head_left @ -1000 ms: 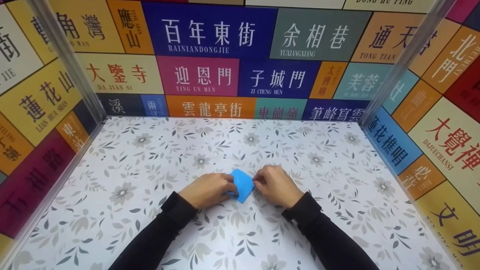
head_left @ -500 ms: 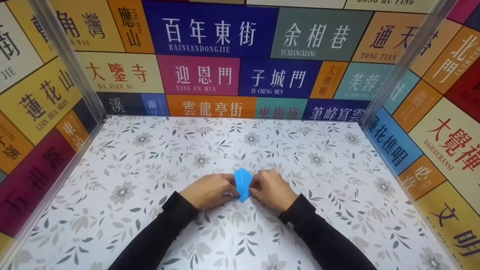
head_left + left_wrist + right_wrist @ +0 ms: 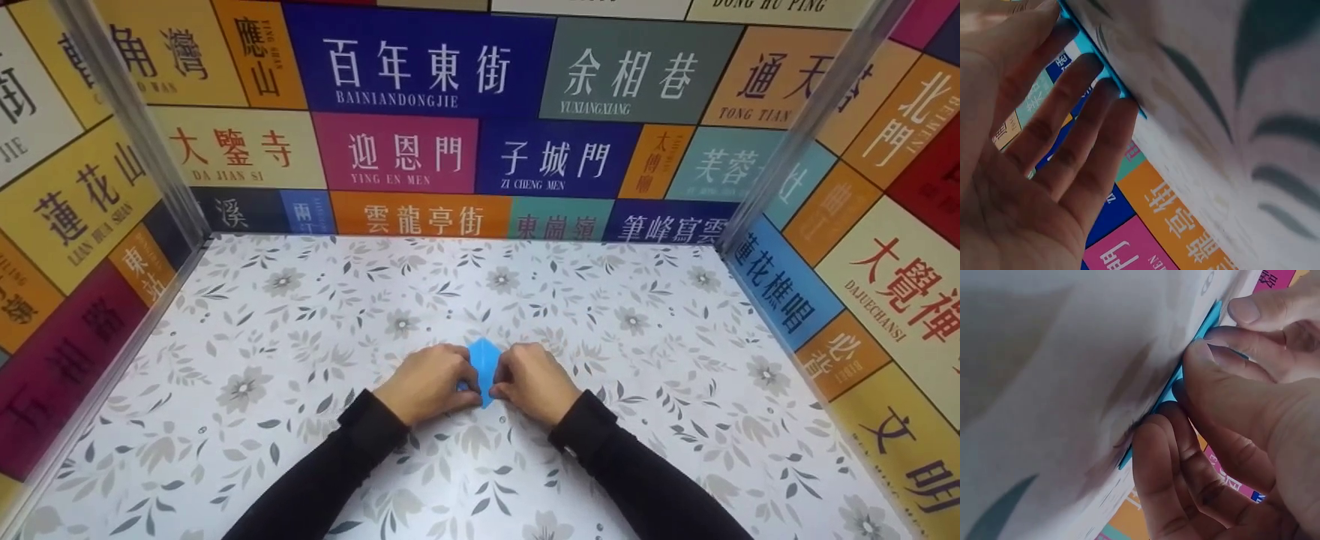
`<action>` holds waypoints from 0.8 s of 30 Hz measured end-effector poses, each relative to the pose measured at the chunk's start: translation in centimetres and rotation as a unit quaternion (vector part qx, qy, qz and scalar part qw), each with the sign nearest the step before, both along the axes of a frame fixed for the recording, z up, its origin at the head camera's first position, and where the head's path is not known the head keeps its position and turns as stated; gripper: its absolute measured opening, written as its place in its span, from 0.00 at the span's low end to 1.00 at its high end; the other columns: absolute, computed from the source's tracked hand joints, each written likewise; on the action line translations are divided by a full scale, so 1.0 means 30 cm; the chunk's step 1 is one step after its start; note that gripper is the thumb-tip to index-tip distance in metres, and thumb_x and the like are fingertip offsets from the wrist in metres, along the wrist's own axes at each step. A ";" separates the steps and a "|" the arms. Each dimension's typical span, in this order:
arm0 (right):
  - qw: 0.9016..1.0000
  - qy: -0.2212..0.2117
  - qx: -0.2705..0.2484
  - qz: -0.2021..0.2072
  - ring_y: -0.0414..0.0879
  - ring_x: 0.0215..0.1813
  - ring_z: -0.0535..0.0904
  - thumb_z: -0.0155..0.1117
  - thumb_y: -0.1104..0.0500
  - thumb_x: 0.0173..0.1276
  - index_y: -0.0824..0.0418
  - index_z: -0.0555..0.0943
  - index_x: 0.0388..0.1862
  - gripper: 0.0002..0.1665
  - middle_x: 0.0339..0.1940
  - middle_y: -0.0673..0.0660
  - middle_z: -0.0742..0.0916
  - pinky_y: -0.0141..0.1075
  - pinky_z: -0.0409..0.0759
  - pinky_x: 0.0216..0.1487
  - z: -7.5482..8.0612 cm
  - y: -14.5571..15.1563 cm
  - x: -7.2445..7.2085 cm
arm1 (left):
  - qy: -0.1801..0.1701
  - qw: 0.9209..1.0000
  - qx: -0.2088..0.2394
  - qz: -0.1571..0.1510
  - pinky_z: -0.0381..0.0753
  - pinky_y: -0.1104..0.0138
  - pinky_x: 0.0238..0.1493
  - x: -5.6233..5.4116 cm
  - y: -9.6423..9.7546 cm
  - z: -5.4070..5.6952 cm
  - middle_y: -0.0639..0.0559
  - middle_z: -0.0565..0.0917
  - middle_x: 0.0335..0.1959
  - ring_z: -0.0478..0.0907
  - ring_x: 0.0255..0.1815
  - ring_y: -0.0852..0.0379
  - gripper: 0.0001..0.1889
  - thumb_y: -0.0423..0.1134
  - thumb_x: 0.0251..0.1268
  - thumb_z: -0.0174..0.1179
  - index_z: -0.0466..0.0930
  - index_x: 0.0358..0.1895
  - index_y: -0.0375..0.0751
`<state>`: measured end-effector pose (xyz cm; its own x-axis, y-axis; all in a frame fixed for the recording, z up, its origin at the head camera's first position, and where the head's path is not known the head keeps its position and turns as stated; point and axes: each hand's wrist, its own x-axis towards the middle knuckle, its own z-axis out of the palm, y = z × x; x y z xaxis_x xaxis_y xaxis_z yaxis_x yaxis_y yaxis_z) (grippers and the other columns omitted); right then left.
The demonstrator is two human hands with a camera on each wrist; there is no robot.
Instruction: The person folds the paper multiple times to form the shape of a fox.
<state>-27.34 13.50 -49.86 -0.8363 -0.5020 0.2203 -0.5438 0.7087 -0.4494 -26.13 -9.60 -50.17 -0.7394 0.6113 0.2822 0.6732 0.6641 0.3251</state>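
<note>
A small piece of blue paper (image 3: 486, 364), folded to a narrow kite-like shape with a crease down its middle, lies on the table between both hands. My left hand (image 3: 431, 382) holds its left side, thumb near the lower point. From the right, my right hand (image 3: 538, 381) pinches the opposite edge with thumb and forefinger. In the left wrist view the fingers (image 3: 1098, 135) lie along the thin blue paper edge. The right wrist view shows the right thumb (image 3: 1199, 360) pressing at the paper's edge, with the left fingertips close by. Part of the paper is hidden under the fingers.
The white table (image 3: 300, 330) has a grey leaf and flower print. Colourful panels with Chinese lettering (image 3: 420, 67) rise at the back and both sides. Clear posts (image 3: 810, 120) stand at the two back corners.
The right hand has moved left and slightly down, closer to the left hand. The left hand has shifted a little right. The paper looks narrower, its right side now folded towards the middle.
</note>
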 end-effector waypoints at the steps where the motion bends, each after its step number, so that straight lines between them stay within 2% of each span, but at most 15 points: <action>1: 1.000 -0.002 0.002 0.000 0.45 0.32 0.86 0.91 0.65 0.60 0.57 0.91 0.27 0.12 0.26 0.50 0.91 0.40 0.86 0.39 0.000 0.000 -0.001 | 0.004 1.000 0.001 0.010 0.91 0.55 0.43 -0.001 0.007 -0.002 0.53 0.92 0.36 0.88 0.38 0.51 0.06 0.46 0.64 0.87 0.99 0.33 0.53; 5: 1.000 -0.002 0.005 0.001 0.45 0.32 0.85 0.90 0.64 0.61 0.56 0.91 0.27 0.12 0.26 0.50 0.92 0.40 0.86 0.39 0.003 0.001 -0.003 | 0.008 0.999 0.003 0.035 0.89 0.57 0.37 -0.007 0.027 -0.002 0.54 0.91 0.33 0.86 0.35 0.52 0.10 0.47 0.59 0.90 0.96 0.28 0.54; 10: 1.000 -0.002 -0.001 0.006 0.46 0.32 0.87 0.91 0.65 0.60 0.57 0.93 0.28 0.11 0.26 0.51 0.92 0.40 0.87 0.39 0.004 0.004 -0.004 | -0.006 0.999 0.006 0.042 0.88 0.58 0.36 -0.015 0.028 0.001 0.54 0.91 0.33 0.87 0.34 0.52 0.12 0.47 0.57 0.91 0.96 0.27 0.53; 20: 1.000 -0.006 0.004 0.002 0.45 0.30 0.85 0.93 0.63 0.58 0.58 0.92 0.25 0.13 0.24 0.51 0.92 0.41 0.87 0.40 0.006 0.008 -0.026 | -0.041 0.998 0.029 0.043 0.92 0.54 0.43 -0.040 0.010 0.006 0.52 0.95 0.34 0.91 0.37 0.49 0.12 0.46 0.57 0.92 0.96 0.31 0.50; 24: 1.000 -0.003 0.005 -0.006 0.50 0.33 0.88 0.91 0.65 0.59 0.59 0.92 0.26 0.12 0.25 0.53 0.92 0.48 0.89 0.44 0.005 0.027 -0.044 | -0.051 0.998 0.031 0.038 0.92 0.53 0.45 -0.042 0.005 0.004 0.53 0.95 0.35 0.91 0.38 0.49 0.11 0.46 0.57 0.92 0.97 0.32 0.50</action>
